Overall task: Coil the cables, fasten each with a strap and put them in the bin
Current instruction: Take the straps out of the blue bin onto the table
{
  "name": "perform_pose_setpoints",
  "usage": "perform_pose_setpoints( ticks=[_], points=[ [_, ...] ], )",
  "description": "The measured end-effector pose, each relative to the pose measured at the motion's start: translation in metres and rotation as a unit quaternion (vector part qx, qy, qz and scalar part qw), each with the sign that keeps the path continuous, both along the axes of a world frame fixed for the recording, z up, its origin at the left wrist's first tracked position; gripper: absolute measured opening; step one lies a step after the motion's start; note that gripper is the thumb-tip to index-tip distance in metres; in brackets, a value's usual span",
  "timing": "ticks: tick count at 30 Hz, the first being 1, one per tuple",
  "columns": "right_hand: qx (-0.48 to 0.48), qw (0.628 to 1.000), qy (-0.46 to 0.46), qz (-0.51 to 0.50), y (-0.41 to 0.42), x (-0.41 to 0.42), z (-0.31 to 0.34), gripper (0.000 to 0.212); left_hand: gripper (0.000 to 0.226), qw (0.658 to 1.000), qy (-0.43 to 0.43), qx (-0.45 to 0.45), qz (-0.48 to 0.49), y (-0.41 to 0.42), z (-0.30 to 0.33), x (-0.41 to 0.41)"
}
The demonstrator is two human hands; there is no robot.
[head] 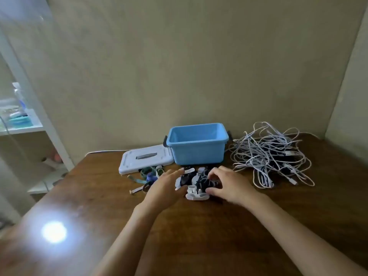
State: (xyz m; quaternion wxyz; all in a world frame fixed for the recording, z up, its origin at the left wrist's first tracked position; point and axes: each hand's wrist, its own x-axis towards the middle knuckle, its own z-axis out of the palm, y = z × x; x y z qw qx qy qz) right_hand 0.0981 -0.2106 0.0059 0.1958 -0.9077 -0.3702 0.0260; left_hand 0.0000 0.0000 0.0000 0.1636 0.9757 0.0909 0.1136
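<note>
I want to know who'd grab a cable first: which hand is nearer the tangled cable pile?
Right. The right hand is on the straps, just left of the cable pile. The left hand lies farther left, beyond the straps.

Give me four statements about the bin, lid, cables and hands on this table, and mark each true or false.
1. The blue bin has cables in it. False: what shows of its inside is bare.
2. The lid lies left of the bin. True.
3. The tangled cables lie right of the bin. True.
4. The left hand holds the lid. False: it lies by the black and white straps, as does the right hand.
</note>
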Motion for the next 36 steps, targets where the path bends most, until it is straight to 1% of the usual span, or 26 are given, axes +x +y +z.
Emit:
perform_pose_setpoints(
  ticks=[6, 10, 12, 16, 20, 24, 27, 32, 36],
  points=[
    [-0.042, 0.999, -0.002, 0.002, 0.010, 0.025, -0.022, 0.045, 0.051, 0.999, 0.003, -0.035, 0.040, 0.021, -0.023, 0.044],
    [-0.044, 0.999, 0.016, 0.006, 0.009, 0.029, -0.027, 0.034, 0.048, 0.997, -0.009, -0.055, 0.061, 0.034, -0.037, 0.053],
    [-0.038, 0.999, 0.017, -0.002, 0.009, 0.028, -0.028, 0.031, 0.046, 0.995, -0.016, -0.081, 0.051, 0.039, -0.041, 0.052],
    [0.035, 0.998, 0.034, -0.038, 0.000, 0.023, -0.025, 0.034, 0.042, 0.991, -0.039, -0.121, 0.032, 0.041, -0.044, 0.048],
    [0.107, 0.991, 0.050, -0.065, -0.003, 0.017, -0.024, 0.033, 0.045, 0.984, -0.068, -0.156, 0.052, 0.043, -0.047, 0.046],
    [0.161, 0.981, 0.072, -0.083, 0.009, 0.017, -0.019, 0.026, 0.036, 0.968, -0.108, -0.213, 0.071, 0.047, -0.043, 0.039],
    [0.212, 0.971, 0.080, -0.082, 0.022, 0.025, -0.008, 0.024, 0.027, 0.958, -0.154, -0.221, 0.098, 0.051, -0.037, 0.037],
    [0.229, 0.969, 0.055, -0.069, 0.041, 0.046, 0.016, 0.025, 0.022, 0.947, -0.196, -0.223, 0.122, 0.056, -0.040, 0.041],
    [0.229, 0.970, 0.044, -0.072, 0.049, 0.060, 0.028, 0.025, 0.016, 0.934, -0.231, -0.250, 0.104, 0.057, -0.035, 0.042]
  ],
)
